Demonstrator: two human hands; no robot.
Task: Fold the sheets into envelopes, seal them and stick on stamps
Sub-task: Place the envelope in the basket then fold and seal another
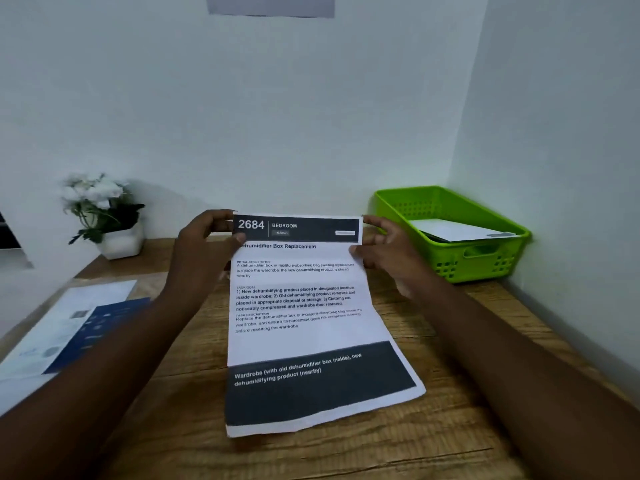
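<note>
A printed sheet point(301, 327) with dark header and footer bands lies lengthwise on the wooden table point(398, 452), its far end lifted off the surface. My left hand point(204, 251) pinches the sheet's top left corner between thumb and fingers. My right hand point(388, 251) grips the top right corner the same way. The near end of the sheet rests on the table. A stack of papers point(69, 327), one with a blue cover, lies at the left. White envelopes or sheets point(460, 230) sit in the green basket.
A green perforated basket point(481, 261) stands at the back right against the wall corner. A white pot of white flowers point(104, 216) stands at the back left. Walls close off the table's far and right sides.
</note>
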